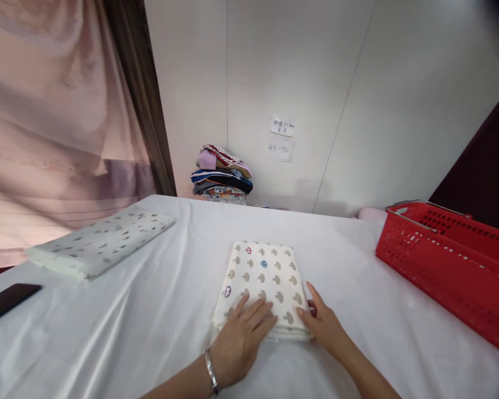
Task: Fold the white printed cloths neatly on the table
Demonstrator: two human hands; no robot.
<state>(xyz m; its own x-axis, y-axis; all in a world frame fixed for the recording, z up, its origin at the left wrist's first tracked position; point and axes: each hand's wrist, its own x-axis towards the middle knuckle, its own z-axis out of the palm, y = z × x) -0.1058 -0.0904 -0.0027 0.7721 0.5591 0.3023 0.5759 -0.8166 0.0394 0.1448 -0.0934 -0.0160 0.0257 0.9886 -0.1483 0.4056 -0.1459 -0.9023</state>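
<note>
A folded white cloth printed with grey mushrooms, plus a few red, blue and purple ones, lies on the white-covered table in front of me. My left hand rests flat on its near edge, fingers spread, with a silver bracelet at the wrist. At the cloth's right side is my right hand. Its thumb touches the cloth's edge and its index finger stretches forward along that side. The other right fingers are partly hidden.
On the table's left lies a larger folded white fabric with dark spots, near a dark flat object. A red plastic basket stands on the right. Behind the table are stacked folded fabrics and a wall with paper notes.
</note>
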